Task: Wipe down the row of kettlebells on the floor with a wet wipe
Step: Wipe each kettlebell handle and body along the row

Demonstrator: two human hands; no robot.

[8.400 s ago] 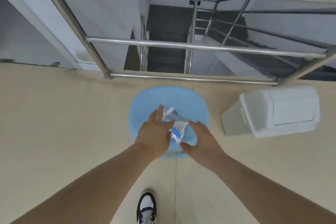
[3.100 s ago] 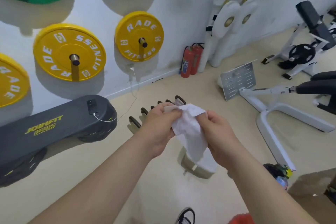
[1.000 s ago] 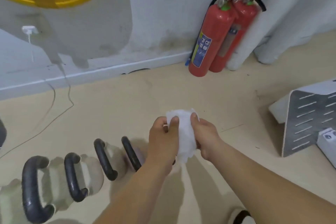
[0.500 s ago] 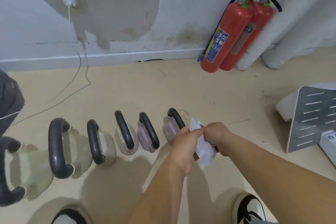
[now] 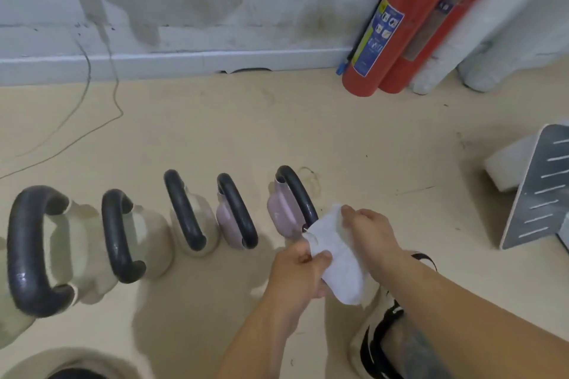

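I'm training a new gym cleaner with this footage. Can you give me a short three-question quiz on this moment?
1. True or false: only one hand holds the wet wipe.
2. Which kettlebell is nearest the wipe? A the large beige one at the left end; B the middle beige one; C the pink kettlebell at the right end.
3. Fill in: ___ red fire extinguishers stand by the wall.
Key: 1 false, the left hand and right hand both pinch it; 2 C; 3 two.
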